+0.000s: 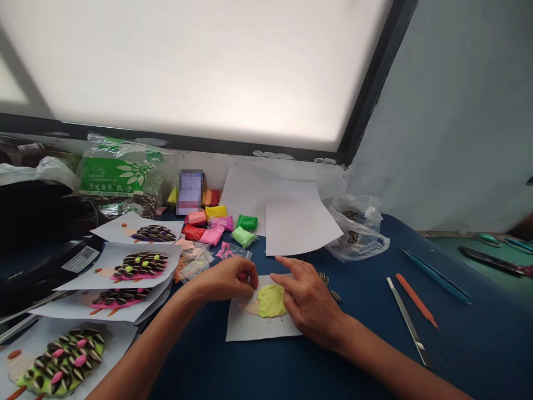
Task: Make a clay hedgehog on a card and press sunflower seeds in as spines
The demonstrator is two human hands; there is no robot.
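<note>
A white sheet (pixel 250 333) lies on the dark blue table, bearing a yellow-green clay patch (pixel 270 300) joined to a pale peach clay snout (pixel 250 308), with small drawn legs below. My left hand (pixel 227 278) hovers at the sheet's upper left corner, its fingers curled in a pinch. Between them a bit of pink shows, but I cannot tell whether it is held. Over the right side of the patch is my right hand (pixel 310 294), index finger stretched out and the others loosely bent. It covers the patch's right end. Several sunflower seeds (pixel 335 296) lie just beyond it.
At left, finished seed-covered hedgehog pictures (pixel 141 264) overlap. Behind are clay packets (pixel 244 237), a phone (pixel 190 191), a green seed bag (pixel 119 172), blank paper (pixel 297 219) and a clear bag (pixel 358 233). At right lie a craft knife (pixel 408 319), an orange tool (pixel 416 300) and blue tweezers (pixel 437 276).
</note>
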